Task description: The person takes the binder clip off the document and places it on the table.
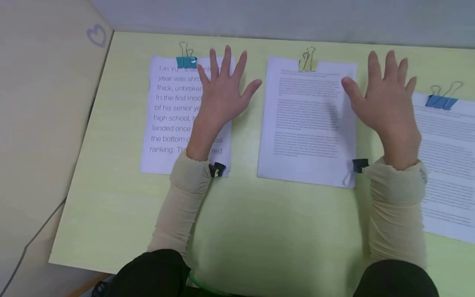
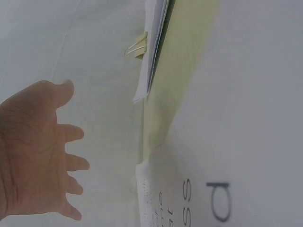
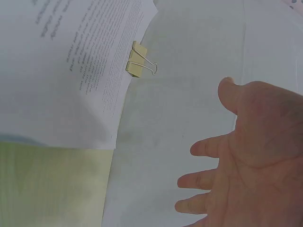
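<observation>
My left hand (image 1: 224,97) is held with its fingers spread and straight over the right part of a large-print paper stack (image 1: 170,161), hiding some of its words. A teal binder clip (image 1: 186,62) grips that stack's top edge. The left wrist view shows the palm of the left hand (image 2: 35,146) with nothing in it. My right hand (image 1: 389,99), fingers also straight, hovers between the middle paper stack (image 1: 304,169) and the right paper stack (image 1: 449,214). Its bare palm faces the right wrist view. The middle stack carries a yellow binder clip (image 3: 137,60), the right one a blue binder clip (image 1: 441,102).
All three stacks lie along the pale yellow-green table (image 1: 274,222). Behind it rises a pale wall (image 1: 282,20), and another wall (image 1: 44,103) with a drawn heart stands at the left. A small black wrist camera (image 1: 217,169) sticks out beside the left cuff.
</observation>
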A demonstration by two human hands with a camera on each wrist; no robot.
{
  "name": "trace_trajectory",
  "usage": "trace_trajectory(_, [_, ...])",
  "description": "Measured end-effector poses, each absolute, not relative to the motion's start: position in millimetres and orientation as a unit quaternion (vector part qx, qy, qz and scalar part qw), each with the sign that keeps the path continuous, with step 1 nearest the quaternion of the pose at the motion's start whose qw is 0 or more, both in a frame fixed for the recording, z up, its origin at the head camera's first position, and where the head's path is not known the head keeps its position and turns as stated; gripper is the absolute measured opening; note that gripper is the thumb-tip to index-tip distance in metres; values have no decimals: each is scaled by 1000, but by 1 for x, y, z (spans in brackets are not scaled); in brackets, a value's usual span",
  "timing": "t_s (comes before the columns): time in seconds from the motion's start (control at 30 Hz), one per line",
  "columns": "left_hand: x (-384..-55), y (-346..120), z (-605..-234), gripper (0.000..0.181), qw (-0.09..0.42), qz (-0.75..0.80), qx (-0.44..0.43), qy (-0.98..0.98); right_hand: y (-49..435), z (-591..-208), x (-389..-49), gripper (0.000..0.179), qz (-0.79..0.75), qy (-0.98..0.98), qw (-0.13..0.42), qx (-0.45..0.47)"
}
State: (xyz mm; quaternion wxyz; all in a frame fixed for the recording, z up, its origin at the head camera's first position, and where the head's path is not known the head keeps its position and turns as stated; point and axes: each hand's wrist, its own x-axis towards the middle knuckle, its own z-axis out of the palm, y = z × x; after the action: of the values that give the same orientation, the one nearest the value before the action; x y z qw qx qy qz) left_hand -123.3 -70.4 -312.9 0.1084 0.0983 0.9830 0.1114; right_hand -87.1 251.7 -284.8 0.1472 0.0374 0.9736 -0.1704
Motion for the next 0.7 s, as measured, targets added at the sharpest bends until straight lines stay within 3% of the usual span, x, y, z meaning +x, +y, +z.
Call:
trace_trajectory(0.23, [-124, -62, -319, 73, 111, 136, 100, 979, 254, -291, -90, 88, -204, 963, 173, 42])
trace_trajectory(0.47, [-117, -50, -334, 59, 89, 321, 74, 940, 258, -304, -98, 86, -235, 948, 212, 43])
trace_trajectory(0.7, [-114, -37, -347, 57, 147, 462, -2, 875, 262, -316, -106, 87, -244, 935, 247, 68])
